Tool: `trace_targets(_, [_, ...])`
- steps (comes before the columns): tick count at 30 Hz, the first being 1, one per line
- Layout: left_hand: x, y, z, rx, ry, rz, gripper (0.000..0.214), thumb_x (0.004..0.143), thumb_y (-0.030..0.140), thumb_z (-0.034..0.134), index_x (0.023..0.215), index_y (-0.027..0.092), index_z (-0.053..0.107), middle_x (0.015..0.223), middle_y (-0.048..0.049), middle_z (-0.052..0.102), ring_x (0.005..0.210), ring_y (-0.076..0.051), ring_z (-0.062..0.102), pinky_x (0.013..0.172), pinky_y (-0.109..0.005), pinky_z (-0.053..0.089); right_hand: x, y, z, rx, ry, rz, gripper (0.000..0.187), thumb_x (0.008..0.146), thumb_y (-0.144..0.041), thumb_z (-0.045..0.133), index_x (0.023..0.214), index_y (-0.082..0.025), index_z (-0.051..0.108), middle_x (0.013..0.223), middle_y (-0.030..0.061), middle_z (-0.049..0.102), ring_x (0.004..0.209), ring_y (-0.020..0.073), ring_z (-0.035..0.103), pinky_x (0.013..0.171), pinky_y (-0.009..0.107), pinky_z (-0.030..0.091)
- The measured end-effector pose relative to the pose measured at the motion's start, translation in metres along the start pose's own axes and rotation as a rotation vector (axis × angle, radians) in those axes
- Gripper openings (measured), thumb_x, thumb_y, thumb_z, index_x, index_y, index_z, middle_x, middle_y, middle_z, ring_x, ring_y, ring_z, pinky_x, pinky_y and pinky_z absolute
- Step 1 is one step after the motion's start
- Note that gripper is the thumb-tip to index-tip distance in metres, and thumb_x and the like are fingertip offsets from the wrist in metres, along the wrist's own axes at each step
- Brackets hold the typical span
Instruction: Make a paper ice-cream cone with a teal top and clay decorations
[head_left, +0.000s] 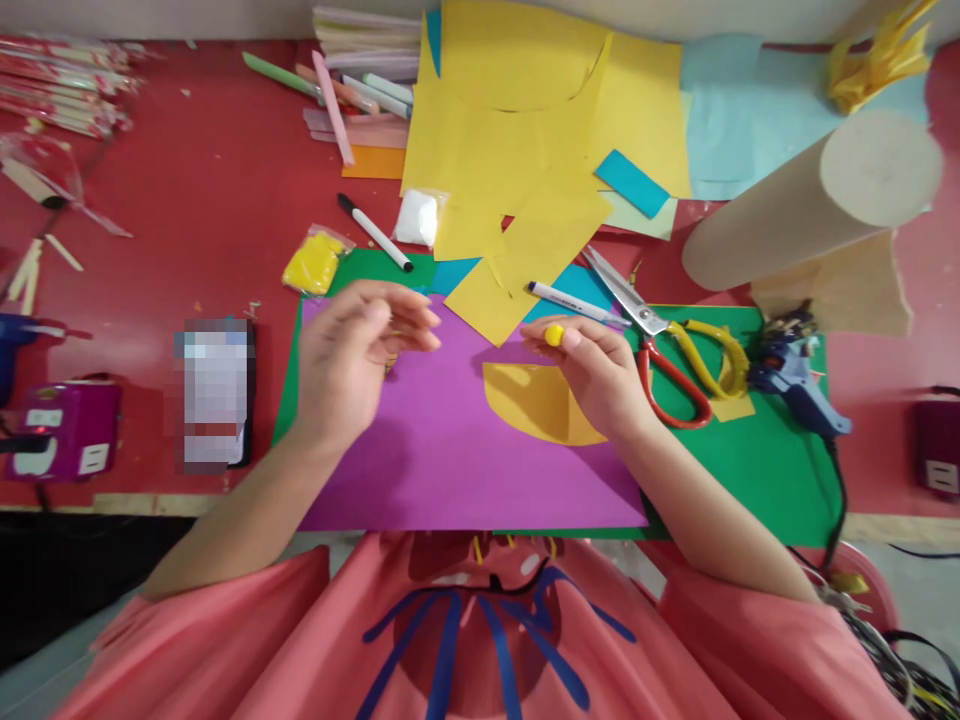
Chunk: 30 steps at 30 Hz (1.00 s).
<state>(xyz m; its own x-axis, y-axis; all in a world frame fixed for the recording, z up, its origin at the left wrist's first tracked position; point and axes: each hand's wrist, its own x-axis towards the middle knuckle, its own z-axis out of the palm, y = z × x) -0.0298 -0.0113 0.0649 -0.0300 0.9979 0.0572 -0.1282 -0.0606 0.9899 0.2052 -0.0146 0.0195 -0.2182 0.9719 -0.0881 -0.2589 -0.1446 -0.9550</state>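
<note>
Between the thumb and fingers of my right hand (596, 365) is a small yellow ball (554, 334) that looks like modelling clay. My left hand (360, 350) hovers over the left part of a purple sheet (450, 450), fingers apart and slightly curled, with nothing seen in it. Under my right hand lies a yellow-orange half-round paper piece (525, 395) on the purple sheet. A bag of yellow clay (313, 262) and a bag of white clay (420, 217) lie beyond my left hand. Close to my right fingers is a white marker (574, 302).
Red-and-yellow-handled scissors (671, 345) and a blue glue gun (799, 375) lie at right on a green sheet (750, 480). A tall cardboard tube (795, 205) stands behind them. Yellow paper (517, 130) covers the back; a phone (217, 395) lies at left.
</note>
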Motion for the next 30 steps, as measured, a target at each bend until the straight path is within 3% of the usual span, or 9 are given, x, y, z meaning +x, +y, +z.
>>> trace_targets(2, [0.005,-0.001,-0.023,0.14,0.112,0.143,0.013,0.088,0.035,0.065,0.09,0.024,0.072,0.086,0.0047,0.074,0.074,-0.011,0.067,0.07,-0.026,0.057,0.001,0.0,0.0,0.052,0.006,0.021,0.021,0.08,-0.04,0.077,0.092,-0.024,0.07,0.098,0.0011,0.076,0.092,0.0159,0.072,0.09,0.034,0.059])
trace_targets(4, [0.009,-0.008,-0.048,0.361,0.192,0.266,0.021,0.085,0.037,0.07,0.103,0.027,0.071,0.095,0.0052,0.073,0.086,-0.012,0.067,0.085,-0.028,0.054,0.003,-0.001,0.001,0.076,0.015,0.027,0.026,0.074,-0.035,0.082,0.091,-0.023,0.067,0.095,0.0001,0.074,0.087,0.0145,0.072,0.085,0.032,0.059])
trace_targets(6, [0.011,-0.019,-0.068,0.598,0.143,0.169,0.052,0.075,0.042,0.08,0.122,0.027,0.063,0.115,0.0006,0.07,0.106,-0.018,0.064,0.094,-0.033,0.052,0.004,-0.002,0.001,0.071,0.028,0.037,0.029,0.071,-0.033,0.083,0.091,-0.023,0.064,0.091,-0.0003,0.073,0.086,0.0147,0.072,0.083,0.032,0.059])
trace_targets(9, [0.01,-0.033,-0.078,0.775,0.009,-0.105,0.077,0.067,0.051,0.083,0.134,0.024,0.054,0.129,-0.0091,0.064,0.112,-0.027,0.063,0.097,-0.044,0.051,0.005,-0.002,0.001,0.08,0.043,0.073,0.031,0.073,-0.033,0.081,0.098,-0.023,0.065,0.084,-0.0014,0.072,0.081,0.0142,0.071,0.079,0.031,0.059])
trace_targets(13, [0.014,-0.041,-0.063,1.021,-0.111,-0.064,0.062,0.063,0.047,0.084,0.116,0.024,0.064,0.121,-0.0095,0.061,0.12,-0.032,0.057,0.107,-0.048,0.045,0.006,-0.001,0.0,0.104,0.048,0.076,0.024,0.083,-0.045,0.071,0.087,-0.021,0.069,0.066,-0.0026,0.068,0.059,0.0096,0.063,0.063,0.024,0.055])
trace_targets(16, [0.02,-0.04,-0.049,1.014,-0.157,-0.005,0.044,0.064,0.04,0.084,0.102,0.025,0.067,0.112,-0.0066,0.06,0.114,-0.03,0.058,0.106,-0.046,0.046,0.008,0.0,-0.001,0.1,0.074,0.065,0.034,0.085,-0.052,0.067,0.075,-0.02,0.066,0.06,-0.0024,0.064,0.054,0.0083,0.058,0.057,0.022,0.051])
trace_targets(20, [0.021,-0.033,-0.033,0.802,-0.243,-0.04,0.044,0.068,0.032,0.081,0.107,0.024,0.063,0.109,-0.0041,0.064,0.103,-0.023,0.063,0.094,-0.036,0.051,0.01,0.0,-0.004,0.108,0.141,0.109,0.025,0.08,-0.046,0.072,0.082,-0.021,0.069,0.069,-0.0026,0.065,0.059,0.0084,0.06,0.058,0.022,0.05])
trace_targets(26, [0.015,-0.038,0.005,0.246,-0.282,-0.248,0.062,0.062,0.036,0.086,0.109,0.024,0.047,0.082,0.0026,0.068,0.065,-0.012,0.064,0.057,-0.023,0.049,0.01,-0.001,-0.009,0.109,0.123,0.05,0.024,0.074,-0.03,0.077,0.097,-0.025,0.07,0.095,-0.0015,0.07,0.067,0.0074,0.059,0.063,0.022,0.05])
trace_targets(30, [0.011,-0.046,0.032,0.118,-0.374,-0.372,0.044,0.068,0.039,0.082,0.096,0.02,0.053,0.074,0.0023,0.066,0.05,-0.008,0.054,0.046,-0.021,0.041,0.011,0.0,-0.009,0.11,0.127,-0.009,0.018,0.075,-0.035,0.078,0.087,-0.025,0.069,0.083,-0.0028,0.067,0.069,0.009,0.058,0.063,0.022,0.051])
